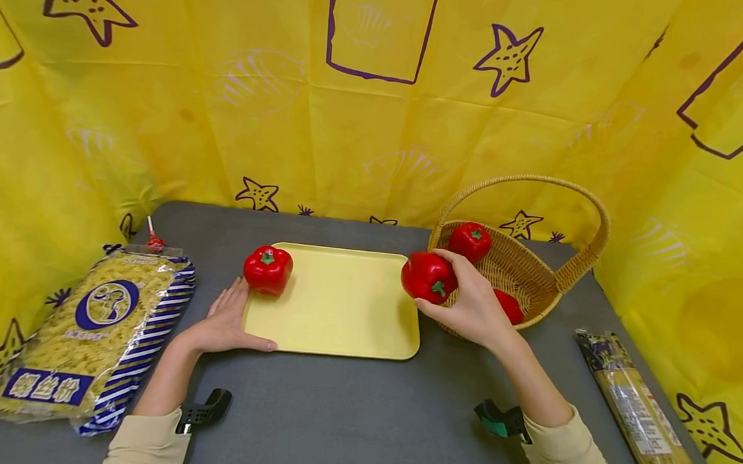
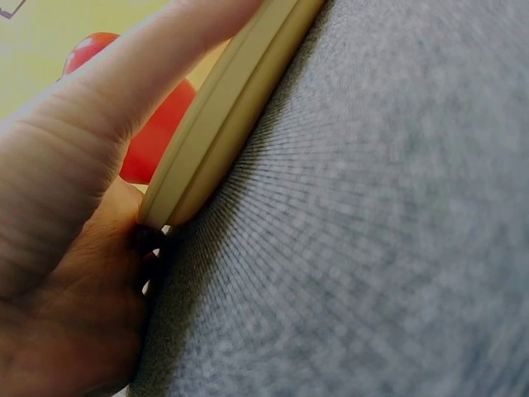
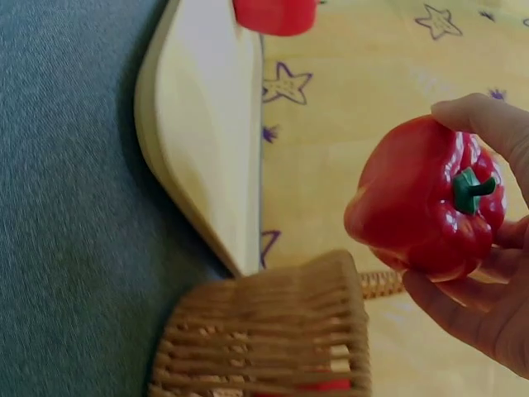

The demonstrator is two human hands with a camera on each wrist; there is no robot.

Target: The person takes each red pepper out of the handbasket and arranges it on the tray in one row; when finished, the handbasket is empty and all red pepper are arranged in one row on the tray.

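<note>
My right hand (image 1: 473, 304) grips a red bell pepper (image 1: 424, 276) with a green stem, held between thumb and fingers. In the right wrist view this pepper (image 3: 434, 203) is in the air, above the basket's rim and beside the tray. My left hand (image 1: 223, 326) rests at the near left corner of a pale yellow tray (image 1: 343, 307), its fingers straight along the left side and its thumb on the front rim. A second red bell pepper (image 1: 268, 272) sits on the tray's left end, just beyond those fingers.
A wicker basket (image 1: 534, 267) with a tall handle stands right of the tray, holding another red pepper (image 1: 471, 241) and a red item (image 1: 508, 307) partly hidden by my wrist. Bagged pasta (image 1: 93, 330) and a lollipop (image 1: 154, 240) lie left; a long noodle packet (image 1: 640, 410) lies right.
</note>
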